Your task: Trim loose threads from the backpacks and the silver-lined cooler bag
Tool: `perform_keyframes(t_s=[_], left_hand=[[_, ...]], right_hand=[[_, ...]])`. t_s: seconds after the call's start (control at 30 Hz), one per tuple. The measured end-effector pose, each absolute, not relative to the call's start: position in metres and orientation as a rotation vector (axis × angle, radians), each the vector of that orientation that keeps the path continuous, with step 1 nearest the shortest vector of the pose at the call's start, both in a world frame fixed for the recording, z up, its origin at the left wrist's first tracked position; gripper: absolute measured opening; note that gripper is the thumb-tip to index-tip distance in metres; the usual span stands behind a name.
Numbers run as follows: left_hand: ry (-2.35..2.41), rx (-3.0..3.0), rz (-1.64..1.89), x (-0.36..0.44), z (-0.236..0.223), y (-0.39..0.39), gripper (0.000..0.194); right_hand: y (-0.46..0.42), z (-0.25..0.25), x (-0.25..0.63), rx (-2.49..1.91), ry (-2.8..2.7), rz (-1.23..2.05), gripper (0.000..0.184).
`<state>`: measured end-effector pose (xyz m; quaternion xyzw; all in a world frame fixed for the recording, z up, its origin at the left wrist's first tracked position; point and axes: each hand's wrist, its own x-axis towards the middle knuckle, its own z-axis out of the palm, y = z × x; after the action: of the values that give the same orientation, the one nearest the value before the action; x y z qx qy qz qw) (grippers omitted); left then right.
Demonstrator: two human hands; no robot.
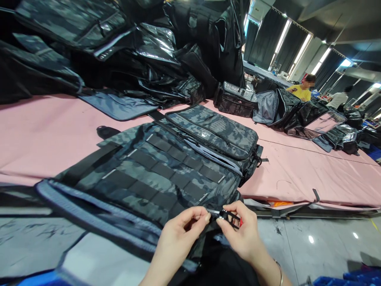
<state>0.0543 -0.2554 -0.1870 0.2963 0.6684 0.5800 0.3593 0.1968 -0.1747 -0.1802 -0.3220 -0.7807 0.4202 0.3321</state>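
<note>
A dark camouflage bag [154,178] with rows of black webbing lies at the table's near edge. Over its near right corner, my right hand [241,230] grips a small pair of thread snips [228,216] with black handles, a red part and a metal blade pointing left. Thumb and forefinger of my left hand [184,230] are pinched together at the blade's tip; what they hold is too small to make out. The bag's open flap with grey mesh edging [98,214] hangs toward me on the left.
The pink-covered table [297,171] runs off to the right. Piled black and camouflage bags [119,51] stand along its far side, with a smaller camouflage bag [236,99] beyond. Two people [302,89] are far off at the right. Blue crates [354,276] sit on the floor.
</note>
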Motion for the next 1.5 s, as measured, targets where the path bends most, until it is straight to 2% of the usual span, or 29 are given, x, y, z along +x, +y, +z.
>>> perform_keyframes(t_s=[0.2, 0.4, 0.53, 0.77, 1.23, 1.5], left_hand=[[1.708, 0.774, 1.495, 0.052, -0.191, -0.256, 0.025], [1.709, 0.732, 1.511, 0.053, -0.192, -0.255, 0.026], [1.726, 0.674, 1.516, 0.053, -0.183, -0.254, 0.031], [1.760, 0.668, 1.543, 0.052, -0.179, -0.255, 0.040], [1.759, 0.656, 1.709, 0.051, -0.181, -0.262, 0.035], [1.736, 0.663, 1.700, 0.051, -0.181, -0.263, 0.029]], right_hand=[[-0.182, -0.184, 0.191, -0.831, -2.060, 0.965, 0.017], [-0.179, -0.187, 0.177, -0.903, -1.780, 1.340, 0.017], [-0.177, -0.188, 0.181, -0.907, -1.674, 1.397, 0.020], [-0.177, -0.189, 0.186, -0.945, -1.789, 1.246, 0.018], [-0.174, -0.185, 0.192, -0.905, -1.905, 1.139, 0.017], [-0.173, -0.171, 0.203, -0.597, -2.324, 0.729, 0.014]])
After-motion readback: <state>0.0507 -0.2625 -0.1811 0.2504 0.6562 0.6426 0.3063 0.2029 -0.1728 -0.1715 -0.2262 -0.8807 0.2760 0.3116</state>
